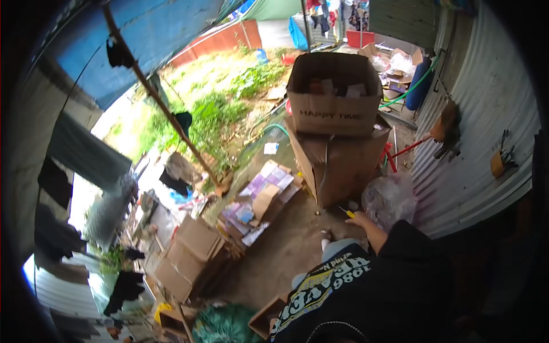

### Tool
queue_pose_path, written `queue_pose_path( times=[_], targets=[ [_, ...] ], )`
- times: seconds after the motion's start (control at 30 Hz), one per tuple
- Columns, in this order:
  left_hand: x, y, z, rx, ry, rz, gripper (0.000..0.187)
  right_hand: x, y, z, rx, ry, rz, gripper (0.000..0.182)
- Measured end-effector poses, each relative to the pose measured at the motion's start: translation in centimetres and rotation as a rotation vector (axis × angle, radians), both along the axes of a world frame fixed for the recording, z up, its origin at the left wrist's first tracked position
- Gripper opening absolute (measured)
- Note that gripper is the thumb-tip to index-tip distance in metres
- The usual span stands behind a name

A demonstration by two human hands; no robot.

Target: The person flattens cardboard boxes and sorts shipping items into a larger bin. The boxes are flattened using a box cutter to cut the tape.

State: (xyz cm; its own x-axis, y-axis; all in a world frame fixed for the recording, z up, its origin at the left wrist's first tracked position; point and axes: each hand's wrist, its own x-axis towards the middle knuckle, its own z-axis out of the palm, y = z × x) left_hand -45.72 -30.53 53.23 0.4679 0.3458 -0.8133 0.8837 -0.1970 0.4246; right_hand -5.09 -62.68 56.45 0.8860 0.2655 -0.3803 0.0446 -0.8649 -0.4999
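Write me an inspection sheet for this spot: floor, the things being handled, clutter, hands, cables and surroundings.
Surface: brownish bare floor
Things at hand: yellow-handled tool; close by, a large carton with an open "HAPPY TIME" carton on top, small items inside, too dim to identify
Clutter: clear plastic bag beside the large carton; purple-and-white packaging; brown cardboard; green bundle
Hands: right hand grips the tool; left hand not in view
Cables: no electrical cable seen; green hose behind the cartons
Surroundings: corrugated wall; blue sheeting; slanting pole; plants
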Motion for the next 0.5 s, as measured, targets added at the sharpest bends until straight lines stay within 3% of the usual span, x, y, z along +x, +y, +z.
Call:
queue_pose_path(
  times=[0.13,0.2,0.27,0.3,0.33,0.37,0.4,0.43,0.5],
  targets=[
    [6.0,5.5,-0.1,0.022,0.151,0.036,0.024,3.4,-5.9,1.5,-0.039,-0.006,-0.255,0.065],
    [12.0,7.6,0.2,0.041,0.122,0.055,0.024,5.2,-8.9,1.8,0.172,0.011,-0.530,0.059],
    [20.2,8.0,2.9,0.088,-0.220,0.219,0.023,8.3,-8.4,7.9,0.147,-0.113,-0.520,0.053],
    [24.4,6.8,5.3,0.122,-0.489,0.320,0.022,11.7,-8.2,8.2,0.151,-0.258,-0.497,0.050],
    [27.6,6.2,6.9,0.138,-0.665,0.247,0.024,14.0,-7.8,8.2,0.149,-0.385,-0.471,0.048],
    [30.5,5.4,8.6,0.144,-0.702,0.103,0.025,16.5,-6.1,12.1,0.126,-0.284,-0.467,0.043],
    [32.6,4.4,10.1,0.145,-0.740,-0.037,0.026,18.6,-4.3,15.0,0.297,-0.464,-0.362,0.039],
    [33.9,3.4,11.5,0.131,-0.725,-0.040,0.026,20.2,-1.9,18.9,0.378,-0.527,-0.349,0.035],
    [36.4,2.1,13.7,0.040,-0.588,-0.279,0.027,24.8,1.8,23.3,0.344,-0.548,-0.302,0.032]
  ],
)
